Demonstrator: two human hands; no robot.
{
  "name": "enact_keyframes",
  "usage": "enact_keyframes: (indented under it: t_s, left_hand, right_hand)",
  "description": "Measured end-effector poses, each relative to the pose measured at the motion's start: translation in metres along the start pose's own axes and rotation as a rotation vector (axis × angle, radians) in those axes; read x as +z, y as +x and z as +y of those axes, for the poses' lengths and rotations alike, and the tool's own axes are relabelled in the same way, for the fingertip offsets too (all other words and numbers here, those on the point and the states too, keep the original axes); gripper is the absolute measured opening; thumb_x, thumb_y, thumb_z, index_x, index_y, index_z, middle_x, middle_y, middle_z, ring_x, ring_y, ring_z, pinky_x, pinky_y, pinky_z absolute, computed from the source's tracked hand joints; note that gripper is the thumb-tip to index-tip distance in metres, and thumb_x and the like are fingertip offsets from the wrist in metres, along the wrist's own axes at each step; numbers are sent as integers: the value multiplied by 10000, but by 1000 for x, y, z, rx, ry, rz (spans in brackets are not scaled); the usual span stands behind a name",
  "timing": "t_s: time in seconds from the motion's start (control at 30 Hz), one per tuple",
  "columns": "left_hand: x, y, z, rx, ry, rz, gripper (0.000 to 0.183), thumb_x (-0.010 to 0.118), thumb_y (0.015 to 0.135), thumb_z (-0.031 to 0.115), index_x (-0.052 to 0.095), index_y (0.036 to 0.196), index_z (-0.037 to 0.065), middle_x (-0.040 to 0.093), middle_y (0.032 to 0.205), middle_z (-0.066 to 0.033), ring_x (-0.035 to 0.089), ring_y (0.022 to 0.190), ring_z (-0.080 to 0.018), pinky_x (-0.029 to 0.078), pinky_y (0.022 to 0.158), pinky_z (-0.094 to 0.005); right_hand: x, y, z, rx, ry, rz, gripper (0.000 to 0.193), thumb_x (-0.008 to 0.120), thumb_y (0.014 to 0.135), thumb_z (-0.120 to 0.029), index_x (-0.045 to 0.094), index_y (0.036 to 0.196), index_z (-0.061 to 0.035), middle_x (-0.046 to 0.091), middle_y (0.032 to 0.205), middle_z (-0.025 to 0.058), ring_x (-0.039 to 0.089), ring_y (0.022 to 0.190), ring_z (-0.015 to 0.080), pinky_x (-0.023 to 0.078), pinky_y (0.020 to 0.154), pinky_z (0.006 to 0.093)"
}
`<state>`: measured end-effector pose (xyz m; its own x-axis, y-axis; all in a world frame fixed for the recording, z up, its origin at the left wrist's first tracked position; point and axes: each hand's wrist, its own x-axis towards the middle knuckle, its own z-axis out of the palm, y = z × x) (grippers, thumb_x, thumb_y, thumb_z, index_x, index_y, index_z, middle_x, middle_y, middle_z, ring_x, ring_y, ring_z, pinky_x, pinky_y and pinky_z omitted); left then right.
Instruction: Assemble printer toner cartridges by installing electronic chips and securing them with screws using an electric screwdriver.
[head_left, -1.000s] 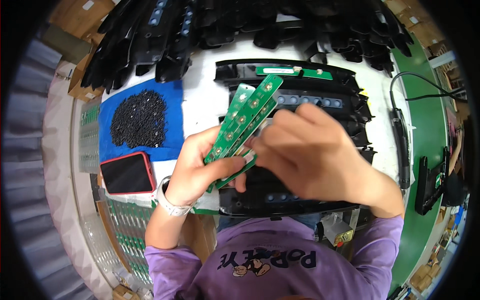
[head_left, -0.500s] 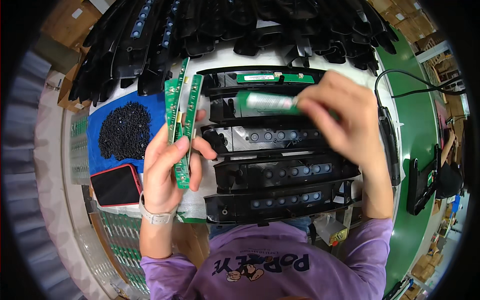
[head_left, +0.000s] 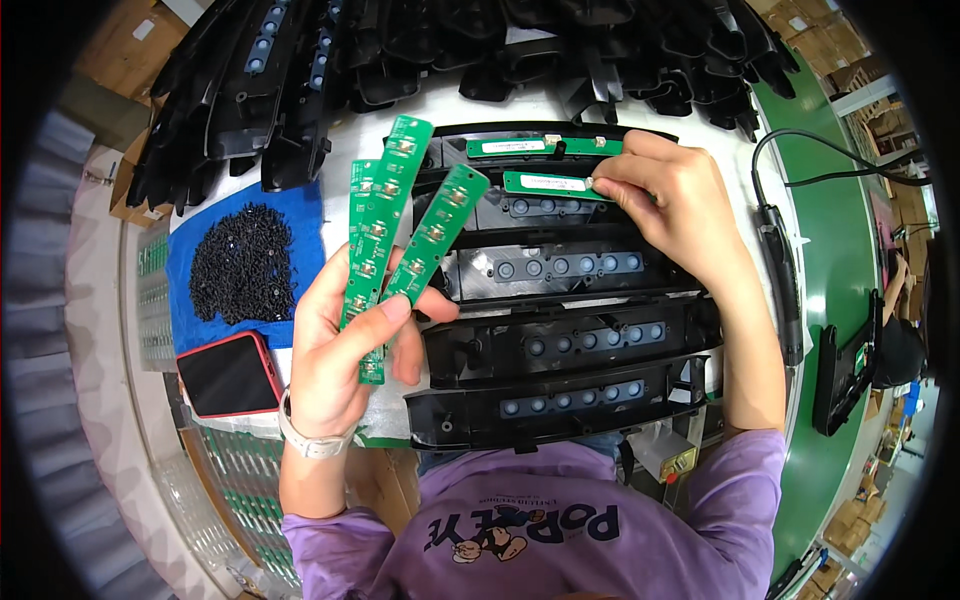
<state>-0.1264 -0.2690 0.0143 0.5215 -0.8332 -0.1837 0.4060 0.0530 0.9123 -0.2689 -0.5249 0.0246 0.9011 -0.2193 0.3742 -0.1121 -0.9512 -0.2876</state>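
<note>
Fanned out in my left hand (head_left: pixel 345 335) are several narrow green circuit boards (head_left: pixel 430 235), pinned by the thumb. My right hand (head_left: pixel 672 195) pinches the right end of another circuit board (head_left: pixel 545 184), which carries a white label strip. That board is over the second black plastic housing (head_left: pixel 480 212) from the far side; whether it touches the housing I cannot tell. In the farthest housing (head_left: pixel 440 146) lies a labelled green board (head_left: pixel 510 147). Three nearer housings (head_left: pixel 470 270) show rows of round grey buttons (head_left: pixel 585 341).
Left of the housings, a blue sheet (head_left: pixel 185 255) bears a heap of small black screws (head_left: pixel 243 262), with a red-edged phone (head_left: pixel 230 374) below. Black housings (head_left: pixel 480 45) pile up at the back. A corded black tool (head_left: pixel 783 270) lies right. Circuit boards (head_left: pixel 240 480) fill trays at lower left.
My right hand has brought its board level over the second housing, slowing from a blur. The boards in my left hand have tilted and spread, their component faces now showing.
</note>
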Motion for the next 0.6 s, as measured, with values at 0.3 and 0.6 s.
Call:
enact_keyframes:
  t_s: [0.3,0.6]
  left_hand:
    - [2,-2,1,-40,-37,26,340,585,822,51,506,1135,-56,629,801,-146,519,412,-142,381,401,-210]
    - [-6,0,2,-147,-285,-71,336,457,887,152,465,1179,-15,459,503,-83,306,307,-104,248,334,-225]
  right_hand:
    - [3,0,-3,-67,-65,-66,81,679,726,-104,635,723,-37,556,686,65,591,593,273,463,523,368]
    - [-4,-1,-8,-20,-50,-68,54,654,738,-74,659,783,-43,584,715,71,598,625,275,467,547,347]
